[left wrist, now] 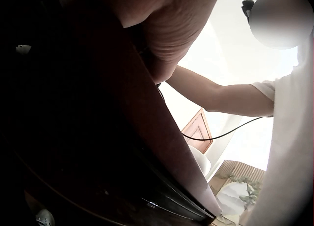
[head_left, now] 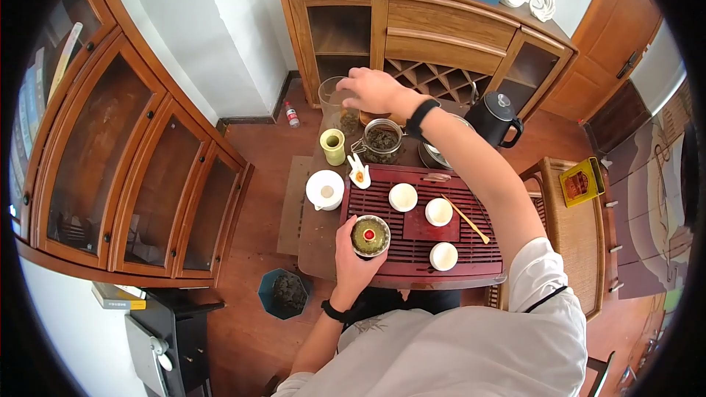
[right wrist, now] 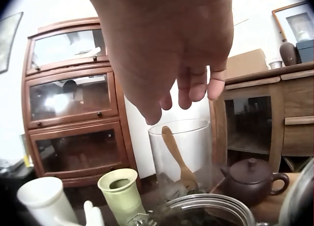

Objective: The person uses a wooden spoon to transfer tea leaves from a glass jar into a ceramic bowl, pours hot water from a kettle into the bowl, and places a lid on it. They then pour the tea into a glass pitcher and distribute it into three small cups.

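At eleven o'clock from the middle of the tea tray [head_left: 407, 251], the right hand [head_left: 373, 90] hung over a clear glass cylinder [head_left: 330, 105], fingers loosely bent, apart and empty. A wooden spoon [right wrist: 178, 155] leaned inside. At nine o'clock, the left hand [head_left: 354, 256] gripped a round green-topped vessel [head_left: 370, 236]. The step looked like reaching for the spoon; next, the right fingers probably needed to dip and pinch its handle, avoiding the cylinder's rim.
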Demonstrator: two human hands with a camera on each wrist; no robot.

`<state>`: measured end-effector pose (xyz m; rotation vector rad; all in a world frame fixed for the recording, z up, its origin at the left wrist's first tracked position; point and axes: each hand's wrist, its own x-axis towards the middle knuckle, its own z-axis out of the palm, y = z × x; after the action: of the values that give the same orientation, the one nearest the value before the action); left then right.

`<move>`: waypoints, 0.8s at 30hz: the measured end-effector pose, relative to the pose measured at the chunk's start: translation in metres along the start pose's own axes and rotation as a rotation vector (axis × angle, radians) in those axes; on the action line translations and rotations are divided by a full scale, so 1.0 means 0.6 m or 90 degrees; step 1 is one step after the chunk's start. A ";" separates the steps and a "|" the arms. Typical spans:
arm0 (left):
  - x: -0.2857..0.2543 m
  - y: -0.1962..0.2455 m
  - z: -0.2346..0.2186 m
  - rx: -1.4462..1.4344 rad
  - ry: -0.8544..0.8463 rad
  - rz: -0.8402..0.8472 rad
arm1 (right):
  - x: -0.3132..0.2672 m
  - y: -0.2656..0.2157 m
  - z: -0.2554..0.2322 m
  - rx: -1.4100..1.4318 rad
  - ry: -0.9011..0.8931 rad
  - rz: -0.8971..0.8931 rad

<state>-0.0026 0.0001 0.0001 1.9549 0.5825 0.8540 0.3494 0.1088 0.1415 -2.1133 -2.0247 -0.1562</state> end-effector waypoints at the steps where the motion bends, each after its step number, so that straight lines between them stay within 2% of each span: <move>1: 0.000 0.000 0.000 -0.002 0.002 -0.001 | 0.013 -0.005 0.005 0.001 0.002 -0.001; 3: 0.001 0.003 0.000 -0.002 0.003 0.000 | 0.035 -0.012 0.012 -0.011 -0.088 0.004; 4: 0.000 0.004 -0.001 -0.004 0.004 -0.001 | 0.043 -0.008 0.021 -0.010 -0.088 0.001; 6: 0.000 0.002 -0.001 -0.008 0.007 0.001 | 0.054 0.003 0.038 0.077 -0.146 0.041; 10: 0.001 0.005 -0.004 -0.021 -0.001 -0.006 | 0.057 0.010 0.044 0.131 -0.143 0.048; 12: 0.003 0.005 -0.003 -0.031 -0.006 -0.009 | 0.061 0.024 0.056 0.165 -0.070 0.012; 13: 0.003 0.004 -0.002 -0.026 -0.006 -0.005 | 0.059 0.017 0.048 0.165 -0.070 0.013; 18: 0.002 0.003 -0.005 -0.024 -0.005 0.003 | 0.054 -0.004 0.025 0.094 0.088 0.043; 24: 0.002 0.003 -0.004 -0.029 -0.006 0.003 | 0.050 -0.003 -0.025 0.060 0.194 0.087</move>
<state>-0.0035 0.0015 0.0029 1.9197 0.5482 0.8538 0.3504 0.1348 0.1627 -2.0194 -1.6780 -0.3316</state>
